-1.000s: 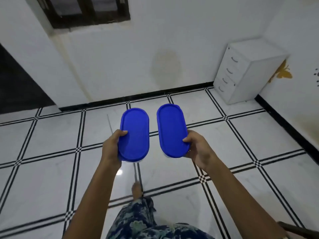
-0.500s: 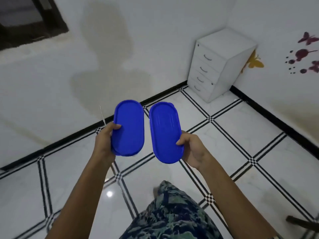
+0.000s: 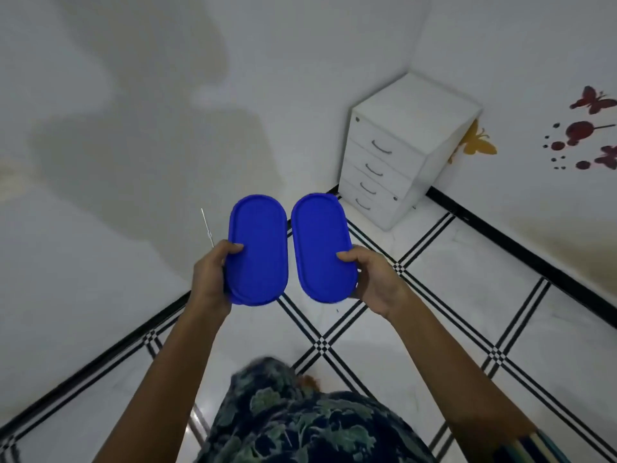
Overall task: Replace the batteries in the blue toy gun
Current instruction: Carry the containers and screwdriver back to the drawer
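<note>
I hold two oval containers with blue lids side by side at chest height, lids facing me. My left hand [image 3: 210, 275] grips the left blue-lidded container [image 3: 257, 248] by its lower left edge, thumb on the lid. A thin metal rod [image 3: 207, 227] also sticks up out of that hand. My right hand [image 3: 374, 279] grips the right blue-lidded container [image 3: 322, 245] by its lower right edge. What is inside the containers is hidden. No blue toy gun or batteries are in view.
A white four-drawer cabinet [image 3: 397, 155] stands in the room corner ahead to the right. White walls close in ahead and on the right, with butterfly stickers [image 3: 587, 135]. The floor [image 3: 450, 289] is white tile with black lines. My patterned clothing [image 3: 300, 426] fills the bottom.
My view has swung to the right and closer to the corner; the cabinet now looms larger. Both hands keep the same hold on the containers.
</note>
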Tool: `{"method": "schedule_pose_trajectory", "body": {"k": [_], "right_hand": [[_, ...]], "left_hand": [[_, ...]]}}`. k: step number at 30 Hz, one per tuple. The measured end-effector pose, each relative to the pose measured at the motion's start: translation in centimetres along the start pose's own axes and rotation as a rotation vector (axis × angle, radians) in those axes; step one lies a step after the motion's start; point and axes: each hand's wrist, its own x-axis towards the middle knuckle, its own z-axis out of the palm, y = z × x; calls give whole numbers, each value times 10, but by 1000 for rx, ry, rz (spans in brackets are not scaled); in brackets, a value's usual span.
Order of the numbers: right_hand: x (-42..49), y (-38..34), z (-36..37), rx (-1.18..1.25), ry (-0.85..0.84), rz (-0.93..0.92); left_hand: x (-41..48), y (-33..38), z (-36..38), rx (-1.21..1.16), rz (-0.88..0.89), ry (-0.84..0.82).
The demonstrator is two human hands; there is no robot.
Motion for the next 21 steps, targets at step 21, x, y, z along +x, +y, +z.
{"method": "schedule_pose_trajectory", "body": {"k": [21], "right_hand": [[286, -211, -31, 567, 272, -149]], "left_hand": [[375, 147, 277, 263, -103, -460]]}}
